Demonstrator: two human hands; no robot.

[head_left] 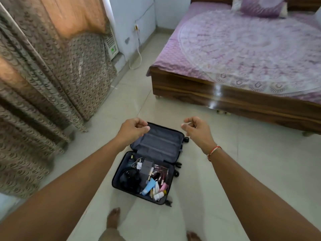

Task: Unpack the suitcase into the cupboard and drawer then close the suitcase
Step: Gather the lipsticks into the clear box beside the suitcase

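Observation:
A small dark suitcase (121, 171) lies open on the tiled floor ahead of me. Its far half (161, 143) shows only grey lining. The near half holds a black cable bundle (129, 179), a grey box (145, 169), white chargers (139, 165) and several tubes and bottles (156, 186). My left hand (132, 129) hangs above the suitcase's far left corner, fingers loosely curled, holding nothing. My right hand (195, 127) hovers to the right of the lid, also loosely curled, with nothing in it. No cupboard or drawer is in view.
A wooden bed (225, 100) with a purple patterned sheet stands at the right. Patterned curtains (43, 84) hang along the left. A white appliance (112, 47) with a cord sits by the far wall. My bare feet (112, 218) stand on the tiles just before the suitcase.

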